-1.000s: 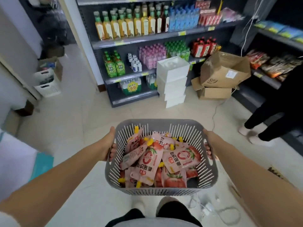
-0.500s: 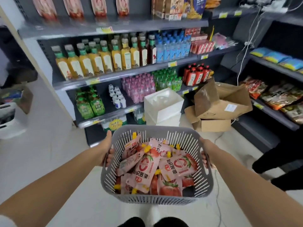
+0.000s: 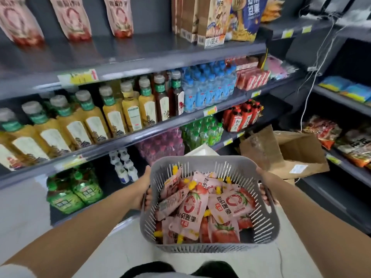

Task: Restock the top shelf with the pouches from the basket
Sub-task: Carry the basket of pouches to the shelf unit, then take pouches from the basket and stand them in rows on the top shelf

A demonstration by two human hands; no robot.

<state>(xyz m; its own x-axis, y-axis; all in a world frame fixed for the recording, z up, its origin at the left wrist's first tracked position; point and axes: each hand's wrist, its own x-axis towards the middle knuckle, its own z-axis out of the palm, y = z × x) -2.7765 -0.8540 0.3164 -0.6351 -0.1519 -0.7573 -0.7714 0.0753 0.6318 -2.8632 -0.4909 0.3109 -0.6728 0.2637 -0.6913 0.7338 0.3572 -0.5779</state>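
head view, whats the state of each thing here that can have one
basket: held in the air, full
left hand: grips the basket's left rim
right hand: grips the basket's right rim
basket pouches: piled loosely, lying down
shelf pouches: standing upright on the top shelf
cardboard box: open, flaps up

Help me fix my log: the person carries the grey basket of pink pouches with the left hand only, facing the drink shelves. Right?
Not quite. The head view shows both hands on the grey basket: the left hand grips its left side and the right hand its right side. The pink pouches and the drink shelves are as you say.
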